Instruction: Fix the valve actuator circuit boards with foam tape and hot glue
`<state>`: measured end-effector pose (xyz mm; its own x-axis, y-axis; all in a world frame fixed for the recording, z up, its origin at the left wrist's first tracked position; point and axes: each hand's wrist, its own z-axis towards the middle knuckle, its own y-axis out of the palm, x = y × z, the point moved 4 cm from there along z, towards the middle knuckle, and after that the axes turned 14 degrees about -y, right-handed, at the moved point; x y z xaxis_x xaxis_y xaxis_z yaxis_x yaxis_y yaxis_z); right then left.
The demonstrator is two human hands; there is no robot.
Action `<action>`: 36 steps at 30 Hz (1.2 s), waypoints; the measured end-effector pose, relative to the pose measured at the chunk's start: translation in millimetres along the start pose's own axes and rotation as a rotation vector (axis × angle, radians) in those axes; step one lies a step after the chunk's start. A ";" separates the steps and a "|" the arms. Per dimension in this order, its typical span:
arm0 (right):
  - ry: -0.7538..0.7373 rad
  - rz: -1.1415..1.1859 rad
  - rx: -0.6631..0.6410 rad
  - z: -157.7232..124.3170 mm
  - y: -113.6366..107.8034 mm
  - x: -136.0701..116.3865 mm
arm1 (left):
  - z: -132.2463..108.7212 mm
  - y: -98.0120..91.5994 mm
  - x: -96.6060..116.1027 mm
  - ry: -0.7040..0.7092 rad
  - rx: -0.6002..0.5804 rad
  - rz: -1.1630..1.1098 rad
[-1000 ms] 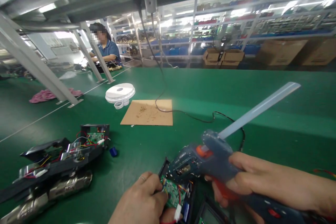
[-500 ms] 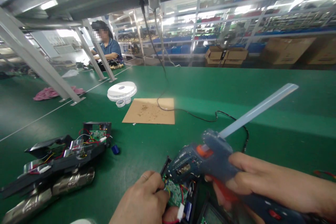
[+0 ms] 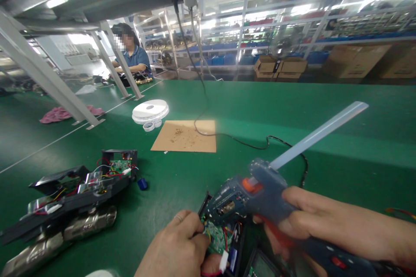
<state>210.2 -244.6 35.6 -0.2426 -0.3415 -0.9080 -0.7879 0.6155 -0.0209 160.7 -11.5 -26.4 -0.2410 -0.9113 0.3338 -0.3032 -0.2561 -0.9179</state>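
My right hand grips a dark blue hot-glue gun with an orange trigger; a translucent glue stick juts up and to the right from its back. The gun's nozzle points down-left at a green circuit board with red and blue wires, set in a black housing at the bottom edge. My left hand, with a ring on one finger, is closed on the board's left side, thumb by a white connector.
A pile of opened black units with boards, wires and metal handles lies at the left, a small blue part beside it. Further back sit a cardboard sheet, white tape rolls, the gun's black cord and a pink cloth. A person in blue works at the far left.
The view has shifted slightly. The glue gun has crept a little up and to the left over the board. Both hands keep their grip.
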 end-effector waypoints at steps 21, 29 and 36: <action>0.032 -0.044 0.053 -2.9 -1.9 10.5 | -1.7 -0.7 -1.0 0.047 0.060 0.008; 0.013 -0.026 0.077 -5.1 -3.0 13.7 | -2.2 -2.4 -0.9 0.053 0.073 0.002; 0.067 -0.035 0.058 -6.1 -3.3 10.8 | -1.6 -1.7 -1.0 0.048 0.064 -0.013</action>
<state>206.7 -254.6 28.4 -0.2540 -0.4091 -0.8764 -0.7627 0.6419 -0.0786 159.9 -9.7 -24.9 -0.2820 -0.8916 0.3543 -0.2474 -0.2892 -0.9247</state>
